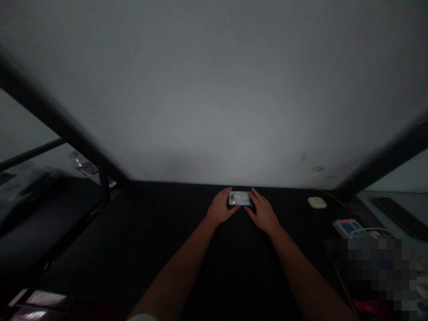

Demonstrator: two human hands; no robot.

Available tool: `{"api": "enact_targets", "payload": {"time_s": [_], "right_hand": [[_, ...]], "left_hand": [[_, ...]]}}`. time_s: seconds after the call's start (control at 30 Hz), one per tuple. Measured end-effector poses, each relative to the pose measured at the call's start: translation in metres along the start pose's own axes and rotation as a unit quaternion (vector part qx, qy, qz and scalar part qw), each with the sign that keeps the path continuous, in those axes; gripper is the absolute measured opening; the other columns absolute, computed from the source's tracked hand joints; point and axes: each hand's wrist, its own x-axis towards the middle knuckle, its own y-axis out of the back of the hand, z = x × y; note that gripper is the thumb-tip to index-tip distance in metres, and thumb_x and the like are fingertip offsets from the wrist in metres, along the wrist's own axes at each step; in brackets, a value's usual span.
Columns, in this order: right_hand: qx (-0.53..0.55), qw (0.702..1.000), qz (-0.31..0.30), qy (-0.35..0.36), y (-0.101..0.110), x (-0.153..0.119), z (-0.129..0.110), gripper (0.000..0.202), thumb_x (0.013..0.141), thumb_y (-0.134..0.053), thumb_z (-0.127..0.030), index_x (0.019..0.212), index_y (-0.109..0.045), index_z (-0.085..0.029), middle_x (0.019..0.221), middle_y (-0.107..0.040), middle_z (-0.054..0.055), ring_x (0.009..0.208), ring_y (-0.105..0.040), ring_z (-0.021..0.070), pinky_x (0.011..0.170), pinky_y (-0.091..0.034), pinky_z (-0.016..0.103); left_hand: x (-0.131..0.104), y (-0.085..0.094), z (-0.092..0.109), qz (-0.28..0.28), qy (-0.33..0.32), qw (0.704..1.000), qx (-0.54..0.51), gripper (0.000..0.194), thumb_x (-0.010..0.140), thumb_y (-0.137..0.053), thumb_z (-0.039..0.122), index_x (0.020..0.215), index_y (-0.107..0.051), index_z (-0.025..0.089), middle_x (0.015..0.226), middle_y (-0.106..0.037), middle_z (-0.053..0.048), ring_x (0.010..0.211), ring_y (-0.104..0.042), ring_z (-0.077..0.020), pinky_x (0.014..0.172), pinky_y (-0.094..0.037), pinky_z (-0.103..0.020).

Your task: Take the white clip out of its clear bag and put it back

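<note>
Both my hands reach forward over the black tabletop (240, 267), toward its back edge by the wall. Between them is a small flat rectangular thing (240, 197) with a pale, shiny top and a dark near edge; its exact kind cannot be made out in the dim light. My left hand (221, 207) grips its left end, thumb along the near side and fingers at the far corner. On the right end, my right hand (262, 211) does the same, with a fingertip touching the top.
A white rounded case (317, 203) lies to the right. Beyond it are a power strip (349, 227) with a red light and a white cable, and an orange wire (347, 206). Dark metal posts flank the pale wall (214, 98). Plastic-wrapped items (85, 165) sit at the left.
</note>
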Motion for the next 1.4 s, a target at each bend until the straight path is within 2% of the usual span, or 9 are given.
{"api": "enact_targets", "payload": {"time_s": [0.13,0.37,0.6,1.0,1.17,1.27,1.4], "right_hand": [[-0.014,1.000,-0.003,-0.012,0.001,0.003,-0.002,0.045,0.094,-0.049,-0.029,0.136,-0.054,-0.016,0.147,-0.052,0.015,0.130,-0.052,0.0306,0.110,-0.041,0.050],[0.009,1.000,0.003,-0.004,-0.004,0.001,0.005,0.042,0.094,-0.047,-0.025,0.133,-0.057,-0.013,0.141,-0.058,0.016,0.129,-0.054,0.0305,0.110,-0.042,0.051],[0.033,0.999,0.028,0.014,-0.005,0.003,0.009,0.040,0.092,-0.050,-0.026,0.131,-0.059,-0.016,0.134,-0.064,0.015,0.121,-0.060,0.0313,0.103,-0.048,0.052],[0.055,0.997,0.040,0.023,-0.009,0.009,0.013,0.039,0.091,-0.048,-0.020,0.128,-0.058,-0.016,0.127,-0.067,0.016,0.115,-0.062,0.0310,0.099,-0.050,0.052],[0.097,0.993,0.063,-0.004,-0.011,0.011,0.013,0.041,0.092,-0.045,-0.021,0.132,-0.055,-0.018,0.126,-0.067,0.015,0.115,-0.062,0.0293,0.100,-0.049,0.050],[0.134,0.987,0.085,-0.039,-0.009,0.011,0.009,0.043,0.095,-0.044,-0.029,0.136,-0.049,-0.019,0.121,-0.069,0.014,0.112,-0.064,0.0281,0.098,-0.050,0.049],[0.153,0.981,0.098,-0.070,-0.006,0.010,0.005,0.052,0.092,-0.054,-0.041,0.138,-0.048,-0.017,0.114,-0.071,0.015,0.105,-0.066,0.0289,0.093,-0.052,0.048]], "left_hand": [[0.001,-0.001,-0.002,-0.006,-0.013,1.000,-0.006,0.051,0.081,-0.071,0.038,0.126,-0.057,0.019,0.134,-0.061,-0.013,0.133,-0.051,-0.0301,0.113,-0.041,-0.049],[-0.001,-0.002,-0.004,0.007,-0.019,1.000,-0.021,0.040,0.082,-0.071,0.030,0.119,-0.062,0.021,0.123,-0.067,-0.010,0.124,-0.057,-0.0290,0.109,-0.045,-0.049],[-0.001,-0.006,-0.009,0.029,-0.030,0.998,-0.040,0.039,0.079,-0.071,0.017,0.117,-0.064,0.021,0.117,-0.067,-0.009,0.114,-0.061,-0.0265,0.103,-0.049,-0.046],[0.011,-0.005,-0.004,0.043,-0.054,0.995,-0.075,0.035,0.072,-0.071,0.006,0.104,-0.069,0.020,0.104,-0.070,-0.007,0.101,-0.063,-0.0253,0.094,-0.051,-0.042],[0.011,-0.005,-0.003,0.033,-0.047,0.992,-0.114,0.025,0.081,-0.071,0.014,0.105,-0.071,0.021,0.103,-0.073,-0.006,0.097,-0.065,-0.0234,0.090,-0.051,-0.040],[0.011,-0.005,-0.001,0.038,-0.029,0.989,-0.140,0.021,0.085,-0.070,0.023,0.106,-0.072,0.021,0.102,-0.074,-0.006,0.095,-0.067,-0.0227,0.087,-0.052,-0.037],[0.011,-0.005,0.000,0.039,0.018,0.982,-0.182,0.019,0.087,-0.068,0.028,0.103,-0.073,0.020,0.100,-0.076,-0.006,0.092,-0.069,-0.0232,0.084,-0.053,-0.036]]}}
